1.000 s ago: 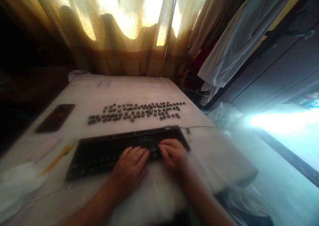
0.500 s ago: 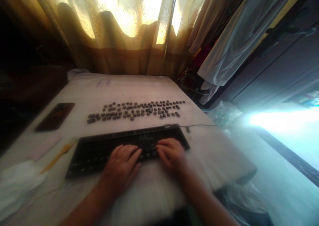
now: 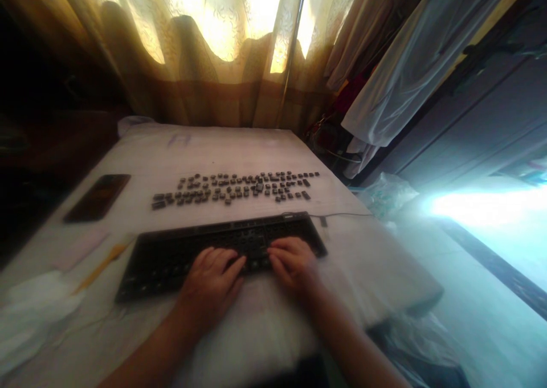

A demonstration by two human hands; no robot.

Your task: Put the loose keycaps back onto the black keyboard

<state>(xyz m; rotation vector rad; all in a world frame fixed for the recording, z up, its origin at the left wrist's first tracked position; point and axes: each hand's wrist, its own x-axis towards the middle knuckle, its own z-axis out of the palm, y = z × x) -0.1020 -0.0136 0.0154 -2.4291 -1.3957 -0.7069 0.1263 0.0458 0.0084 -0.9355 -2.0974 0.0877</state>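
A black computer keyboard (image 3: 166,245) lies slantwise across the table, many of its keycaps off. Over its near edge rests my left hand (image 3: 213,277), fingers bent onto the keys and thumb low by the front edge. My right hand (image 3: 294,262) is closed on the right part of the keyboard, its fingers pressed together and pointing left. A narrow gap separates the two hands. Blur hides whether any small keycap sits between the fingertips. Beyond the keyboard, loose keycaps (image 3: 233,193) lie in rough rows.
Left of the keyboard are a dark phone (image 3: 98,197), a pink slab (image 3: 81,250), a yellow tool (image 3: 102,265) and crumpled white material (image 3: 36,308). A cable (image 3: 342,215) runs off to the right. Behind the table (image 3: 239,148) hangs a curtain (image 3: 179,92).
The view has shifted slightly. My left hand's index finger has edged a little to the right over the keys; my right hand stays in place.
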